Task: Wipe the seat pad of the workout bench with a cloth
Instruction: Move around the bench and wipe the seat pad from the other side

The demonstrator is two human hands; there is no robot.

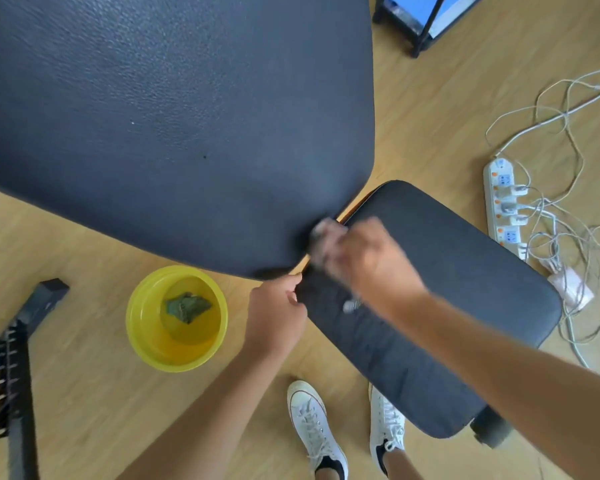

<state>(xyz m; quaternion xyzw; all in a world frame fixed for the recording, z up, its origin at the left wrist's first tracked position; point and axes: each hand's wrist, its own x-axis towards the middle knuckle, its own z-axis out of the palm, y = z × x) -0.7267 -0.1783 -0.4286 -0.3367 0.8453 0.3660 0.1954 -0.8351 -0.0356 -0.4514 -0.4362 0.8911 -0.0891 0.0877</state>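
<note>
The black seat pad (458,282) of the workout bench runs from centre to lower right. The large black back pad (174,109) fills the upper left. My right hand (371,261) is blurred with motion and presses a pale cloth (323,233) on the seat pad's upper end, by the gap between the two pads. My left hand (278,313) grips the seat pad's left edge near that end.
A yellow basin (146,327) with water and a green cloth (187,306) stands on the wooden floor at the left. A white power strip (501,199) with tangled cables lies at the right. My white shoes (312,424) are below. A black frame bar (18,375) lies lower left.
</note>
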